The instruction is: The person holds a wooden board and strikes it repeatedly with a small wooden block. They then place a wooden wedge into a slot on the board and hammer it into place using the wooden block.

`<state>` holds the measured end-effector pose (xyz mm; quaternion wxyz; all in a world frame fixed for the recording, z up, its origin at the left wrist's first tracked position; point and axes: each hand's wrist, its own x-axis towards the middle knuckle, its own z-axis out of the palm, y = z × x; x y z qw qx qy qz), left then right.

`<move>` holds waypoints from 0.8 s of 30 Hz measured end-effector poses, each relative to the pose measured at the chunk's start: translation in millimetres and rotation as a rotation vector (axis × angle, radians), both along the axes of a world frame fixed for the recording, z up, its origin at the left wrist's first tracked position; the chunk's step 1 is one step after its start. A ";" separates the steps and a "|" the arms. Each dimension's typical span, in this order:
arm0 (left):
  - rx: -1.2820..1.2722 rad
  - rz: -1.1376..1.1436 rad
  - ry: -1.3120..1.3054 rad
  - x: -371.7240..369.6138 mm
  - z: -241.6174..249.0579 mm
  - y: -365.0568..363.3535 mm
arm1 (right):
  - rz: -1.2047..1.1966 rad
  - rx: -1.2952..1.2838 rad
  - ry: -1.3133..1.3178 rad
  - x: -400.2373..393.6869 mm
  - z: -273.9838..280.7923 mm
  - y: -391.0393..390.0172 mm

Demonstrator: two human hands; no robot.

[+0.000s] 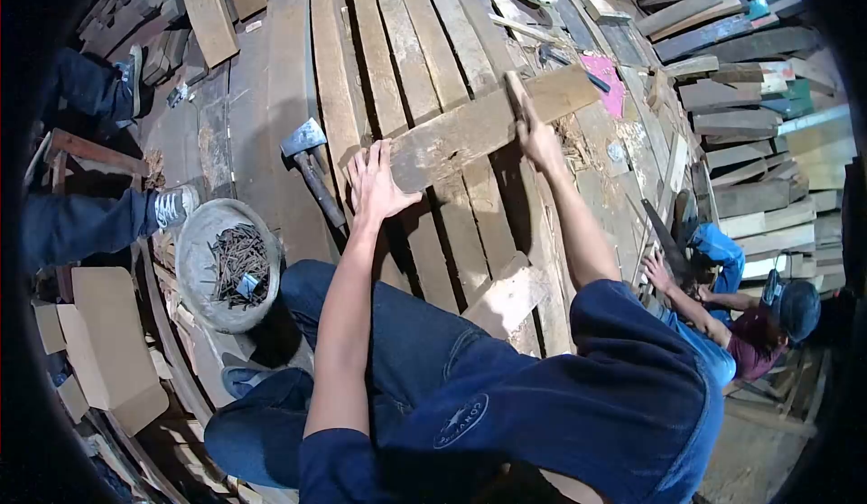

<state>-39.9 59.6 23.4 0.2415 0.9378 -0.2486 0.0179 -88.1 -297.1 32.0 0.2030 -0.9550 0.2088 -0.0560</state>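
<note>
A wide wooden board [461,135] lies at a slant across several parallel planks [411,61]. My left hand [375,183] rests on its left end, fingers spread and thumb stretched out. Towards the board's right part, my right hand [540,143] is closed around a short, narrow wooden strip [516,90] that stands across the board. The fingers' undersides are hidden. Left of my left hand lies a hatchet [304,137], its dark handle pointing towards my knee.
A grey bucket [194,274] of nails [240,256] stands by my knee. A pink sheet [607,88] lies beyond the board. At right, a co-worker [754,332] holds a saw [664,233]. Another person's shoe [174,208] is at left. Stacked timber [745,125] lines the right side.
</note>
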 end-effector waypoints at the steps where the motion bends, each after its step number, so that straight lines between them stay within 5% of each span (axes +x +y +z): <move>1: 0.004 0.001 0.011 1.2 1.1 -0.7 | -0.065 0.000 -0.073 4.8 3.2 -4.4; 3: 0.029 -0.009 0.006 2.6 2.4 -0.7 | -0.018 0.102 -0.038 -3.1 23.3 36.8; 5: 0.011 -0.015 -0.014 3.2 -0.5 -0.4 | 0.310 0.099 -0.060 -26.9 -1.6 74.5; 7: -0.003 -0.011 -0.019 2.7 1.9 -1.7 | 0.369 0.125 0.213 -41.6 17.3 88.0; 8: -0.006 -0.013 -0.021 1.7 2.6 -0.1 | 0.376 0.011 0.280 -38.8 37.9 72.2; 10: -0.029 -0.022 -0.022 2.9 2.7 1.4 | 0.271 0.159 -0.120 -22.5 -8.0 9.9; 11: -0.044 -0.025 -0.018 1.7 2.2 0.4 | 0.081 -0.083 0.006 -10.6 -5.8 -19.9; 13: -0.037 -0.025 -0.031 2.5 2.5 0.4 | -0.052 0.003 -0.125 -2.5 11.2 -49.1; 15: -0.049 -0.027 -0.020 2.3 4.0 0.0 | -0.126 0.024 0.029 -4.8 26.3 -32.1; 16: -0.035 -0.019 -0.057 3.9 -6.5 -0.2 | 0.120 -0.025 -0.156 -5.3 -17.0 -45.6; 17: -0.041 -0.018 -0.056 3.0 -9.7 -0.9 | 0.178 -0.051 0.059 -17.3 6.0 -10.8; 19: -0.042 -0.016 -0.062 4.4 -12.7 0.8 | 0.427 0.115 -0.061 -39.7 -7.0 31.6; 21: -0.053 -0.012 -0.048 3.6 -13.5 0.2 | 0.387 -0.018 0.153 -43.4 21.1 45.6; 23: -0.069 -0.020 -0.049 2.6 -7.7 0.8 | 0.167 0.175 0.340 -33.9 68.3 37.1; 24: -0.056 -0.011 -0.027 2.3 -2.7 -0.4 | 0.112 0.078 0.109 -26.5 45.0 13.7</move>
